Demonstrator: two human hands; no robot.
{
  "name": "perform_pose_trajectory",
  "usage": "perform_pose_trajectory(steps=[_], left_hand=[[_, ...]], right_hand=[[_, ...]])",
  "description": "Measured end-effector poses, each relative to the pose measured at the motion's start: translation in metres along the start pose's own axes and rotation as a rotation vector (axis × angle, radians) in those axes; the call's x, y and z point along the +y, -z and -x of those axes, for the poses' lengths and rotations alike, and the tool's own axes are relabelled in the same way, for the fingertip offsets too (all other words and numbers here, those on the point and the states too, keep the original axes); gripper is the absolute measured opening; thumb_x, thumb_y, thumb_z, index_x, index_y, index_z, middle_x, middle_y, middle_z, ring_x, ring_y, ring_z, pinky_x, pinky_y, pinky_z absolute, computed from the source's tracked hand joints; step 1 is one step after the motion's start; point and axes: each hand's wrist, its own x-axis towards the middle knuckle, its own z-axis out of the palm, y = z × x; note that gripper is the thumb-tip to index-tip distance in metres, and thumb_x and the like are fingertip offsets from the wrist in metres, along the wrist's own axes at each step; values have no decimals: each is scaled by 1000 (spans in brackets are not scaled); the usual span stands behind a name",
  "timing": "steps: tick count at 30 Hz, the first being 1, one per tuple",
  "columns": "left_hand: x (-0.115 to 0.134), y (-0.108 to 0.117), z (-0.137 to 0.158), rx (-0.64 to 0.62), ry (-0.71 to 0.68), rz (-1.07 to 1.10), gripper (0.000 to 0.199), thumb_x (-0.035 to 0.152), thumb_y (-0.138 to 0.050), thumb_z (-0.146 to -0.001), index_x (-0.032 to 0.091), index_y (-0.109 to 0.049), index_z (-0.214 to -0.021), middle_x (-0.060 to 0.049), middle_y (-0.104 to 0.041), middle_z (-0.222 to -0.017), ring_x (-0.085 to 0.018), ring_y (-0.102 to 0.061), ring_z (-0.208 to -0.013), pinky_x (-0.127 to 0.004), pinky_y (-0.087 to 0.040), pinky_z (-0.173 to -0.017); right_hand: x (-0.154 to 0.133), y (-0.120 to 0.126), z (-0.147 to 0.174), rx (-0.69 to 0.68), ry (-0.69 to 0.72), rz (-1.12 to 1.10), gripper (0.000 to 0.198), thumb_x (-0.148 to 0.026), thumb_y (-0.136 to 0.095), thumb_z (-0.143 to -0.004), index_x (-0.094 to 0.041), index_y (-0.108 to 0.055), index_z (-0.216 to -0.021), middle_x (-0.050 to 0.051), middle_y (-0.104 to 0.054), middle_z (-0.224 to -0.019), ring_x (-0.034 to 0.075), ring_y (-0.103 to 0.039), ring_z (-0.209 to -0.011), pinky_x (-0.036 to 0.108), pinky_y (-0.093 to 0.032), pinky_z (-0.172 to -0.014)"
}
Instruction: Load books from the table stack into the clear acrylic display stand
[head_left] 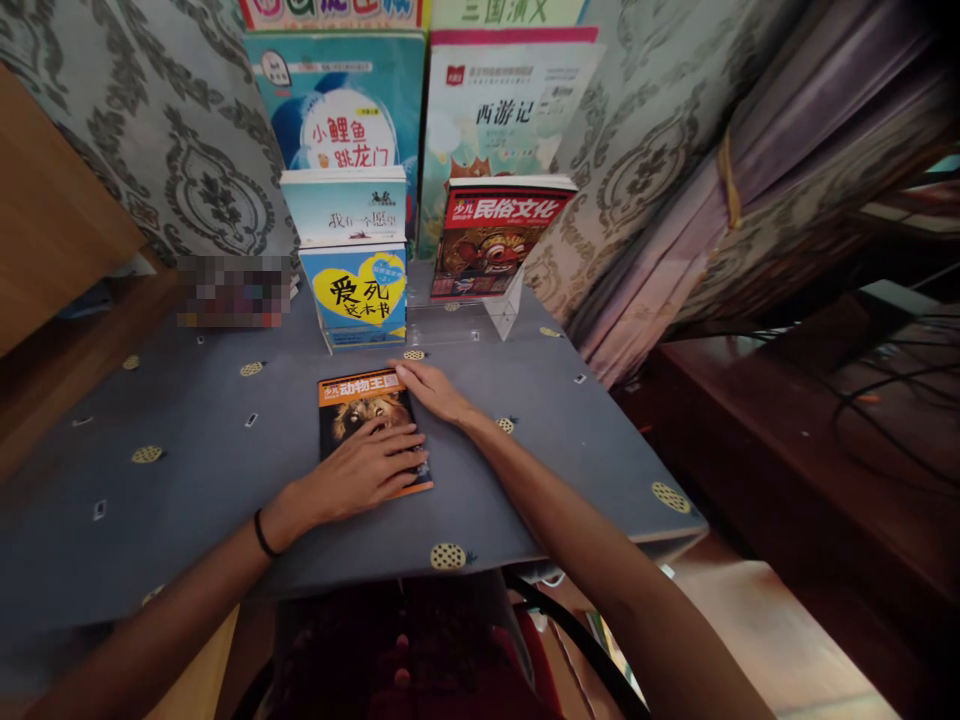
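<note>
A closed book with a lion on its dark cover and an orange title band [352,410] lies flat on the cloth-covered table. My left hand [367,465] rests palm down across its lower half, fingers outstretched and slightly apart, covering part of the lion. At the book's upper right corner, my right hand [431,390] has its fingers closed together on the edge; the fingertips underneath are hidden. Behind the book, a clear stand [442,325] bears a blue book with a yellow heart [360,295] and a red-topped book with a mask picture [484,245].
Larger picture books, a teal one [337,75] and a pale one [517,75], stand upright at the back. A blurred-out object [232,292] lies at the left rear. Patterned curtain [217,150] hangs behind; dark cables [862,370] run over brown furniture at the right.
</note>
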Motion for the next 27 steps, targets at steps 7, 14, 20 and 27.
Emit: perform_pose_trajectory(steps=[7, 14, 20, 27], left_hand=[[23, -3, 12, -55, -62, -81, 37, 34, -40, -105, 26, -57, -136, -4, -58, -144, -21, -46, -140, -51, -24, -121], [38, -14, 21, -14, -60, -176, 39, 36, -43, -104, 22, -54, -139, -5, -59, -143, -22, -43, -142, -51, -20, -123], [47, -16, 32, -2, -49, -171, 41, 33, -43, -104, 20, -50, -142, -5, -56, -146, -21, -39, -144, -50, -17, -125], [61, -13, 64, 124, 35, -202, 40, 25, -47, -102, 18, -51, -140, -8, -60, -141, -22, -48, -138, -50, -26, -123]], right_hand=[[-2, -1, 1, -7, 20, 33, 56, -55, -33, -102, -18, -65, -128, 10, -66, -133, 23, -59, -126, 41, -41, -111], [1, -3, 2, -2, 45, 60, 57, -56, -32, -101, -17, -66, -126, 11, -65, -134, 23, -58, -128, 41, -40, -111], [0, -4, 5, 5, 72, 104, 51, -52, -34, -102, -19, -66, -125, 11, -64, -136, 22, -57, -129, 42, -40, -112], [-6, -7, 10, -41, 91, 276, 48, -42, -34, -104, -15, -60, -132, 15, -59, -142, 23, -51, -136, 44, -36, -115]])
